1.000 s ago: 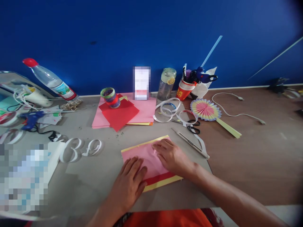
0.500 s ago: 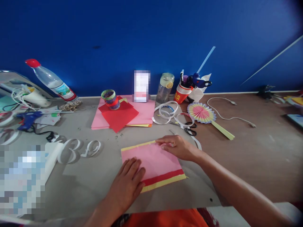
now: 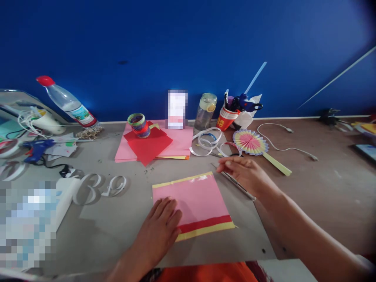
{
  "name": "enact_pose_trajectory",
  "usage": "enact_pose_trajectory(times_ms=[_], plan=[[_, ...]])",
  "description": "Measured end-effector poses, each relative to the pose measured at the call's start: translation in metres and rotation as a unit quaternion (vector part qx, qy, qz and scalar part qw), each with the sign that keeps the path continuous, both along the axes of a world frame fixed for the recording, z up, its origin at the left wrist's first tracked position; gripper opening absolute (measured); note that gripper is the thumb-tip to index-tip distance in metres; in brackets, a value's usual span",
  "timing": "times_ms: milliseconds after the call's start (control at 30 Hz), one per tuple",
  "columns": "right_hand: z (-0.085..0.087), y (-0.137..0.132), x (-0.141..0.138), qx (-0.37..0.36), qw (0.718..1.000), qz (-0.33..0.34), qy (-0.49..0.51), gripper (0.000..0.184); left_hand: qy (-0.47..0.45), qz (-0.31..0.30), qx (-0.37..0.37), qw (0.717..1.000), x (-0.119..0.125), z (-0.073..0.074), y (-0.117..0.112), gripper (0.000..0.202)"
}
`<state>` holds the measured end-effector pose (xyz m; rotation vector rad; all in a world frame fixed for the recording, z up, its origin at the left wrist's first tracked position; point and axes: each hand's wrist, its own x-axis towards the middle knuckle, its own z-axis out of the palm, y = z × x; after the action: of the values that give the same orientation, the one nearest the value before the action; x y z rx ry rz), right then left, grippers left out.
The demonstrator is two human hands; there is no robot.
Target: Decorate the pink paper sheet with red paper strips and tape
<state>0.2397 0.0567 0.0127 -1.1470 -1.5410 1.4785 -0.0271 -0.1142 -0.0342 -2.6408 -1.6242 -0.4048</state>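
Observation:
A pink paper sheet lies on the grey mat, with yellow strips along its far and near edges and a red band beside the near yellow one. Shiny clear patches show at its upper right. My left hand rests flat on the sheet's lower left, its fingers stretched out. Right of the sheet, my right hand has its fingers curled round the upper part of a slim silver pen-like tool with a thin tip. The tool lies slanted at the mat; how firmly it is gripped is partly hidden.
Tape rolls, a pleated paper fan and a white cable lie beyond my right hand. Red paper tops stacked pink sheets at the back. A tilted bottle and a blue glue gun are at left.
My right hand has left the sheet's far edge and moved right, curling over the slim tool, which now shows more fully. My left hand stays on the sheet.

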Motion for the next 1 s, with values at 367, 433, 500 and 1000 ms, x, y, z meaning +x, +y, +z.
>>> enact_pose_trajectory(times_ms=[367,433,500,1000], plan=[[0.001,-0.075,-0.055,0.331,0.861,0.319,-0.219,0.020,-0.026,0.001,-0.011,1.000,0.003,0.006,0.000,0.027],[-0.007,-0.076,-0.057,0.341,0.835,0.344,-0.259,0.016,-0.048,-0.001,-0.006,0.999,0.002,0.009,0.001,0.024],[-0.008,-0.072,-0.056,0.343,0.833,0.350,-0.256,0.017,-0.073,-0.002,0.002,0.997,0.000,0.013,0.003,0.022],[0.014,-0.038,-0.005,0.267,0.941,0.065,-0.195,0.021,-0.158,-0.021,0.068,0.985,-0.011,0.023,-0.008,0.022]])
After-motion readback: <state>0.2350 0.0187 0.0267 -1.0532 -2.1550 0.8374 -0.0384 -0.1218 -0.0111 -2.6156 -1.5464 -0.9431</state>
